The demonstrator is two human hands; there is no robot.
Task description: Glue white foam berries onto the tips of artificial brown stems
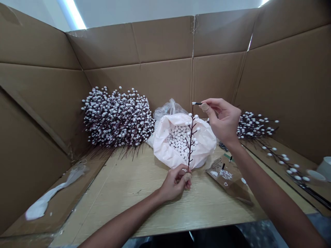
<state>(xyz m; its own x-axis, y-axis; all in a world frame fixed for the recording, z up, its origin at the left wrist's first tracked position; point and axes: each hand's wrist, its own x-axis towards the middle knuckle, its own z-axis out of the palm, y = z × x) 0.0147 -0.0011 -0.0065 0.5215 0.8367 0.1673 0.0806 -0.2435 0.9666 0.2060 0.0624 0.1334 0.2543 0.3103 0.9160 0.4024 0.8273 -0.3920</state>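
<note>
My left hand (178, 182) pinches the lower end of a brown branched artificial berry stem (190, 144), which stands upright with a few white balls on its upper twigs. Between thumb and fingers, my right hand (223, 117) grips a thin black stick (198, 103) with white stuff on its end. That white end is at the top of the stem; I cannot tell whether they touch. Tan wrapping covers both thumb tips. Behind the stem sits an open pale plastic bag (162, 151) full of white foam balls (177, 139).
A thick pile of white-berried stems (117, 117) lies at left, a smaller bunch (256, 125) at right. Near my right forearm is a piece of cardboard (236, 186) with white smears. A white tube-like bag (51, 198) lies at left. Cardboard walls (165, 75) enclose the table.
</note>
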